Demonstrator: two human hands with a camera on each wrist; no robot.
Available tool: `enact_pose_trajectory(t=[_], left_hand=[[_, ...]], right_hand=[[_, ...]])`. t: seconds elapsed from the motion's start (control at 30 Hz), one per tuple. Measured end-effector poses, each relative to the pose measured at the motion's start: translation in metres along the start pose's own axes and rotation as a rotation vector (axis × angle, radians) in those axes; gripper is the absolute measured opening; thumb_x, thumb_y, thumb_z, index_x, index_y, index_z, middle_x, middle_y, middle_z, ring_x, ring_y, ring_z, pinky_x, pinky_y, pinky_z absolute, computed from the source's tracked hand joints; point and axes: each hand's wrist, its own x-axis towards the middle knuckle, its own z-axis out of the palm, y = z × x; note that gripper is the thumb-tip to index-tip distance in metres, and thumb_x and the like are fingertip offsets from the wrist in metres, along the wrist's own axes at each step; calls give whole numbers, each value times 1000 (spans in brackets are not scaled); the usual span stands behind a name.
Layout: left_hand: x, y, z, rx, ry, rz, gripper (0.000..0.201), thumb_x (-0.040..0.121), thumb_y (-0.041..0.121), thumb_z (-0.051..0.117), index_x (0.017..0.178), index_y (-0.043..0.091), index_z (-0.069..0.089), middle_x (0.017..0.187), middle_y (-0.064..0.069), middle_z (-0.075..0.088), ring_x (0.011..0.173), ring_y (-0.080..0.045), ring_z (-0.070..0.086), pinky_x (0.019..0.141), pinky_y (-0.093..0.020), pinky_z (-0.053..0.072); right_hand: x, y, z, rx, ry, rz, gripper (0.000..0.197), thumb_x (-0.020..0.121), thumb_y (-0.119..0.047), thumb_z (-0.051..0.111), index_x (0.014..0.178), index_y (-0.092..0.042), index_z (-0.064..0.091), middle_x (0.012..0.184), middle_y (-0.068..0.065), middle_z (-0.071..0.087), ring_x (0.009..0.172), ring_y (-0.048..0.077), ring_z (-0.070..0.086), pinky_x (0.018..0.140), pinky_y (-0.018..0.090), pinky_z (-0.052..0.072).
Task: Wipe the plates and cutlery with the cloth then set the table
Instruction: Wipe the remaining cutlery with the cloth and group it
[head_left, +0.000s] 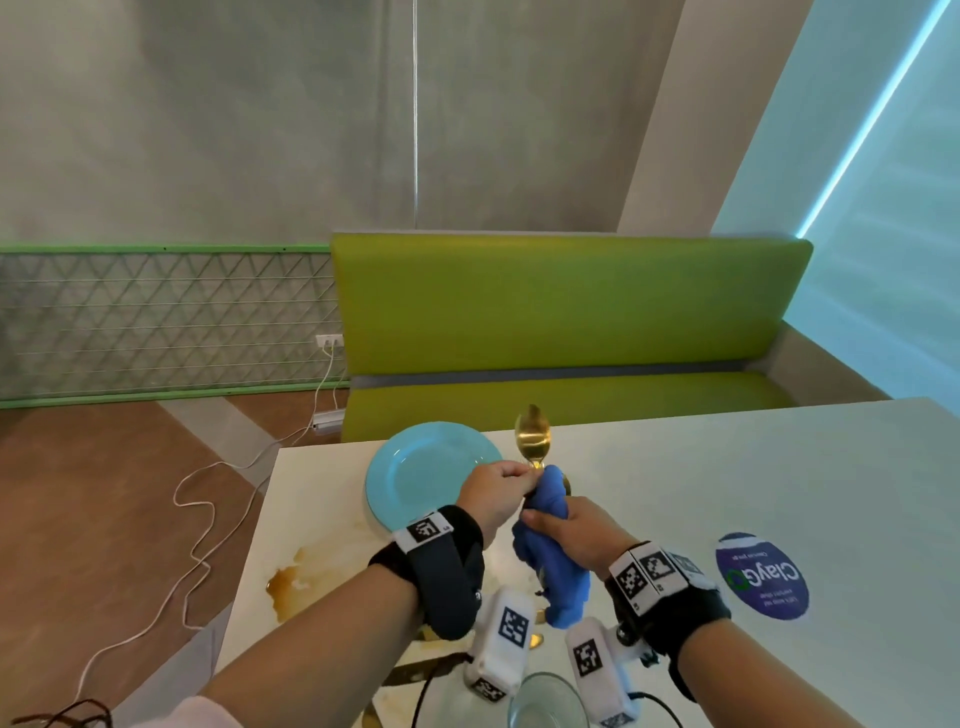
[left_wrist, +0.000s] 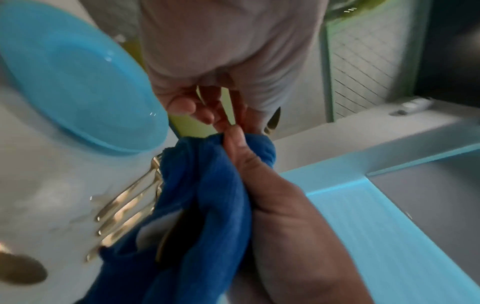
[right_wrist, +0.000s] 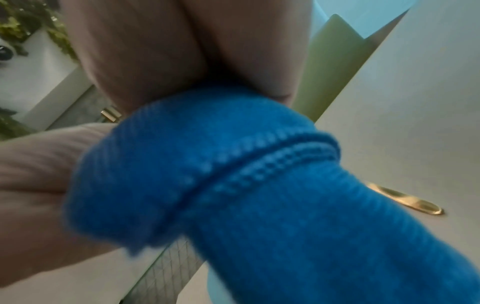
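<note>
My left hand (head_left: 522, 475) pinches the neck of a gold spoon (head_left: 532, 434), whose bowl stands upright above the table. Just below, my right hand (head_left: 543, 519) grips a blue cloth (head_left: 553, 561) that is wrapped round the spoon's handle and hides it. In the left wrist view the left hand's fingertips (left_wrist: 205, 116) meet the right hand's thumb (left_wrist: 235, 144) at the top of the blue cloth (left_wrist: 207, 195). A light blue plate (head_left: 426, 475) lies flat on the white table (head_left: 727, 478), left of the hands. Several gold forks (left_wrist: 124, 205) lie beside the light blue plate (left_wrist: 78, 78).
A brown spill (head_left: 285, 582) marks the table's left edge. A clear glass (head_left: 545, 699) stands near me, under my wrists. A round purple sticker (head_left: 761, 577) is on the right. Another gold cutlery handle (right_wrist: 405, 199) lies on the table. A green bench (head_left: 561, 322) is behind.
</note>
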Motion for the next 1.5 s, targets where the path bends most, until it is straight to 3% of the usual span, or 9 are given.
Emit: enact_pose_trajectory(t=[0.13,0.27,0.4,0.5,0.67,0.83,0.97,1.3,1.5], left_hand=[[19,-9,10,-76,46,-91,18,86,8,64,69,13,62,79,-8,61,82,-19,54,72,-26,46],[39,-9,19,-104,110,-163,22,91,20,60,97,-1,66,95,-9,57,91,-21,51,85,-31,41],[67,-10,11,-110,211,-255,23,92,27,56,77,9,59,85,-6,54,77,-20,46,74,-28,40],[87,-24,20,10,172,-320,24,91,30,58,85,7,62,97,-10,61,90,-25,51,87,-35,43],[108,-60,57,275,-3,-438,26,91,25,56,69,12,57,99,-12,64,89,-24,58,83,-32,47],[125,-88,81,603,-53,-443,53,84,47,54,119,7,61,121,-12,63,112,-30,60,96,-36,48],[131,-100,88,850,-22,-382,62,86,53,52,130,10,49,131,-10,55,120,-30,53,103,-40,42],[83,-59,43,754,-150,-118,31,89,37,58,96,7,66,106,-10,67,103,-25,60,91,-32,45],[32,-75,-52,822,-186,-128,30,84,20,67,62,25,47,81,6,57,87,-13,52,78,-25,43]], right_hand=[[4,5,-3,-101,-53,5,34,91,-40,52,93,-9,65,107,16,67,89,21,56,88,30,45],[5,18,-11,-258,-93,76,38,88,-46,54,89,-9,62,105,14,62,86,18,49,78,26,40],[-1,49,-26,-281,-137,148,31,86,-43,56,99,-17,65,112,8,65,95,17,55,87,25,42],[1,76,-43,-249,-65,197,30,92,-43,45,75,-23,60,101,7,67,103,22,60,93,29,44],[4,108,-68,-184,87,322,40,91,-47,47,89,-10,62,100,12,67,91,23,59,81,27,43],[5,137,-68,-106,118,403,47,87,-49,52,96,-5,64,98,12,68,92,22,61,82,29,47],[2,149,-68,-87,142,431,48,85,-50,54,93,-4,65,94,13,69,90,24,63,84,33,50],[0,123,-64,62,174,383,42,87,-48,54,89,-7,63,91,12,67,91,25,61,82,31,44],[5,81,-44,67,111,290,40,89,-46,52,92,-7,63,96,11,64,91,23,56,83,30,42]])
